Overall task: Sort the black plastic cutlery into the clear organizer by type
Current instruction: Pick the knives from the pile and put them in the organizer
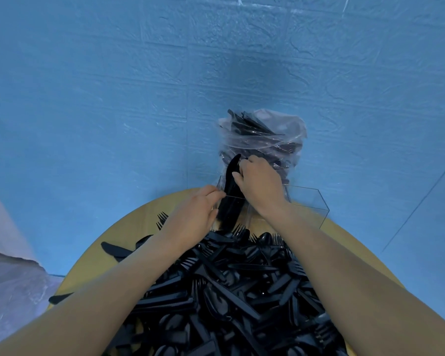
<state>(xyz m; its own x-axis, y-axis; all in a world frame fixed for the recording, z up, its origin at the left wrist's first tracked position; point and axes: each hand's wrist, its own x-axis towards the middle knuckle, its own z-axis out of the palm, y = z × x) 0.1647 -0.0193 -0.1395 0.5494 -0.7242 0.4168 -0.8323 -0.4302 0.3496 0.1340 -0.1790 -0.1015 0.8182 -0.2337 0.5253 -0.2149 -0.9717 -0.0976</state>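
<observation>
Head view shows both hands at the clear organizer (311, 201) on the round yellow table (93, 255): the right hand (258, 185) curls round a bundle of black knives (230, 201) standing in the left compartment, while the left hand (194, 218) pinches that compartment's wall. Loading knives looks underway; next, release them upright and return to the cutlery pile (242, 291). Behind stands a plastic bag (263, 134) holding more cutlery.
</observation>
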